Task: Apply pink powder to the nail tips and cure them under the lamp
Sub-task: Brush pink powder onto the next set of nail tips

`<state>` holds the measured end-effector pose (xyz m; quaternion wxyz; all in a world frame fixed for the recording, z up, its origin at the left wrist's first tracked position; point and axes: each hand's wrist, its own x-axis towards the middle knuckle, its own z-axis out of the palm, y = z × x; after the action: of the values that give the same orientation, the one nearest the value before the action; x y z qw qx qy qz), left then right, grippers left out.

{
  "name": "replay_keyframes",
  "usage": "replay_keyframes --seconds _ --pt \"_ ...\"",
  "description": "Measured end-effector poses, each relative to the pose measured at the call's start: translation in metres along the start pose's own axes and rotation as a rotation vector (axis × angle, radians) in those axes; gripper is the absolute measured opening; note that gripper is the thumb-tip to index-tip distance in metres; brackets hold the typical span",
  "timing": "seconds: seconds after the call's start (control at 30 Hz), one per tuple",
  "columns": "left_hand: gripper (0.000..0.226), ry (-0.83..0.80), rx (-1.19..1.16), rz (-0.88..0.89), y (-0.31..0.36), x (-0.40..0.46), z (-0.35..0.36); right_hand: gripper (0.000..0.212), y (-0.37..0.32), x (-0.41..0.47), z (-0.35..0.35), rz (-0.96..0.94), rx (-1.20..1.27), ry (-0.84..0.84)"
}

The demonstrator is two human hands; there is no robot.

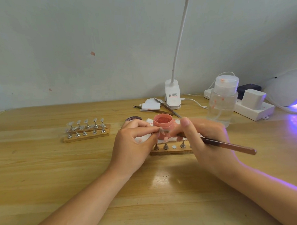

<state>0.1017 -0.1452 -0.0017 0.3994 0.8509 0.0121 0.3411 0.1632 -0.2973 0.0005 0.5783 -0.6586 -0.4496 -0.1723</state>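
Powder jar [162, 124] coral pink; brush handle [232, 145] brown; wooden table [61, 168] tan; curing lamp [291, 91] white, glowing violet.

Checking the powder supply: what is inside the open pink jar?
The pink jar holds reddish-pink powder, seen through its open mouth. The left hand and right hand cover its lower front, so depth is hidden.

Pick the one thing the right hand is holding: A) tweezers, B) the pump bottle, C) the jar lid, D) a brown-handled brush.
D: the right hand grips a brown-handled brush, its handle pointing right, beside the open jar of pink powder.
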Motion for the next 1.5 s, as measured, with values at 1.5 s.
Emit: replay_keyframes --seconds 1.5 --pt "0.023 0.068 -0.141 0.105 -0.0065 0.0024 0.0047 0.039 -0.0100 0.0010 0.0048 0.147 0.189 0.130"
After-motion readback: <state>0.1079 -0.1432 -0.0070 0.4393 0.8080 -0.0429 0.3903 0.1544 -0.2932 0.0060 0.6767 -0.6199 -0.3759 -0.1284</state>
